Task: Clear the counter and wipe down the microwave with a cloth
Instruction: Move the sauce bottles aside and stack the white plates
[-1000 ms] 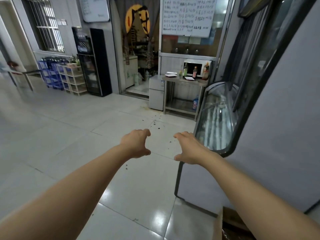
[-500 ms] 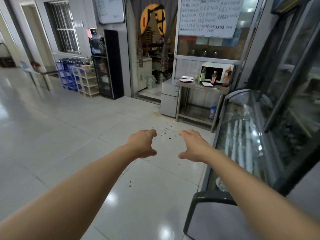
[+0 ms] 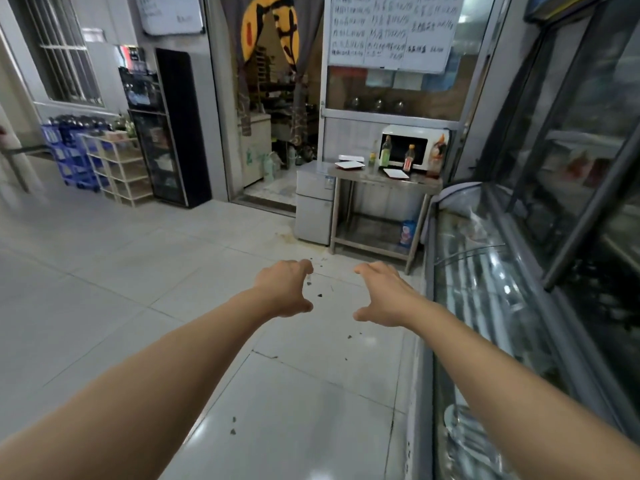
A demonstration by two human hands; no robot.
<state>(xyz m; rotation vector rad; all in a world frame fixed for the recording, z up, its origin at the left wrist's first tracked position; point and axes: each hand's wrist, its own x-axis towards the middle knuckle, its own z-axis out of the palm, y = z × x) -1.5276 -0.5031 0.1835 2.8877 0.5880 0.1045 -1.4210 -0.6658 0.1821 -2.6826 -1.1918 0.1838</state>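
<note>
Both hands, left [image 3: 284, 292] and right [image 3: 383, 296], hang empty with fingers loosely curled, well short of the microwave [image 3: 408, 147] and counter [image 3: 363, 175].

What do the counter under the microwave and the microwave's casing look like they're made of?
The counter looks like brushed stainless steel: grey, dully reflective, on thin metal legs. The microwave casing seems white painted metal or plastic; its smooth, glossy shell does not show which.

steel counter [image 3: 363, 175] | on top: white microwave [image 3: 414, 147], bottles [image 3: 385, 156], flat trays [image 3: 349, 164] | lower shelf: blue packet [image 3: 407, 233]
</note>
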